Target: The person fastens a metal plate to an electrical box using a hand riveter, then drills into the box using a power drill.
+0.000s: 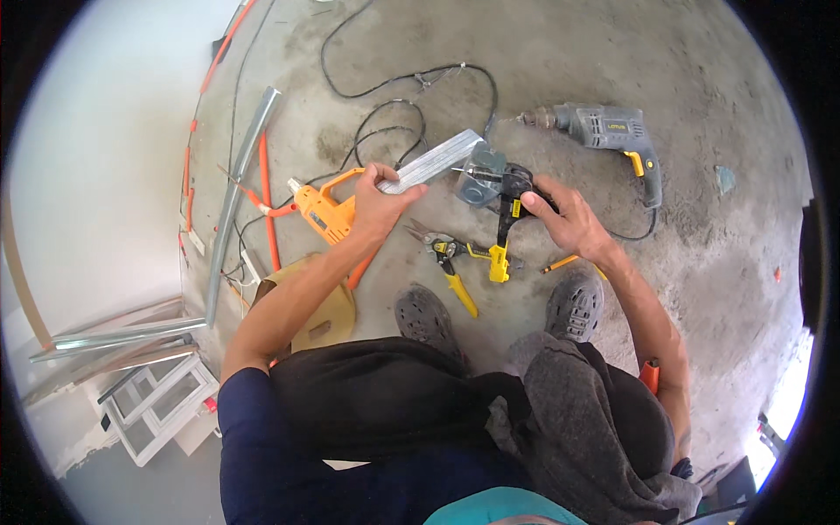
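My left hand (382,206) pinches the near end of a ribbed silver metal strip (435,160), which slants up to the right. My right hand (570,217) is closed round a black and yellow hand riveter (514,185). The riveter's nose points left, toward the strip's far end; whether they touch I cannot tell. One yellow-tipped handle hangs downward. Behind the nose lies a grey, box-like thing (478,194), partly covered by the tool. Tin snips (448,254) with yellow handles rest on the floor below my hands.
A grey corded drill (608,129) lies at the right, an orange heat gun (322,213) at the left. A pencil (560,263) is near my right shoe (575,304). Black cable (409,79) loops across the concrete floor. Metal channels (238,192) and orange conduit (264,175) stand left.
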Tool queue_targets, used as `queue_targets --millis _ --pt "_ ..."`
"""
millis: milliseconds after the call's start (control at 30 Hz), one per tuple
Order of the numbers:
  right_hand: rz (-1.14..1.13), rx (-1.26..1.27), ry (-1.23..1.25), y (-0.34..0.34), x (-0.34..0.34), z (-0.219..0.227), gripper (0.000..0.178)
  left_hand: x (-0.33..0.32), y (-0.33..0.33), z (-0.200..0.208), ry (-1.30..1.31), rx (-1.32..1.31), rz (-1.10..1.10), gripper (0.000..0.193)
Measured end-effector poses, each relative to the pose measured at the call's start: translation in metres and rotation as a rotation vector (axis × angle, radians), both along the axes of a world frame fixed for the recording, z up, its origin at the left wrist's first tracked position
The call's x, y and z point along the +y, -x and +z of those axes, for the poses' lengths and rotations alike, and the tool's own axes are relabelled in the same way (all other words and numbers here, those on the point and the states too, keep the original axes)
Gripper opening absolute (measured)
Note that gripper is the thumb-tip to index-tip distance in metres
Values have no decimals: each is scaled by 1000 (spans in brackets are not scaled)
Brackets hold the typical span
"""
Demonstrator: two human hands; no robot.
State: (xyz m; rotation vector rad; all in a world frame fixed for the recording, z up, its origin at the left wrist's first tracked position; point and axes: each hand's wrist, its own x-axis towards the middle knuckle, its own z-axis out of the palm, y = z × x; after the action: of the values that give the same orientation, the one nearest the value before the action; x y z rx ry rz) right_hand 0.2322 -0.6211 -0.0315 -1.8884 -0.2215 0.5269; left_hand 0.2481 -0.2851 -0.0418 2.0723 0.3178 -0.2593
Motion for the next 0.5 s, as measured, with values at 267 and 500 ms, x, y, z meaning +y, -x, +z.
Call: queue_targets --millis 267,500 --pt "14 -10 45 3 -1 -3 47 3 -15 7 -166 450 -384 75" --pt "22 -65 40 5 -1 -1 45 3 -30 13 433 732 -229 72"
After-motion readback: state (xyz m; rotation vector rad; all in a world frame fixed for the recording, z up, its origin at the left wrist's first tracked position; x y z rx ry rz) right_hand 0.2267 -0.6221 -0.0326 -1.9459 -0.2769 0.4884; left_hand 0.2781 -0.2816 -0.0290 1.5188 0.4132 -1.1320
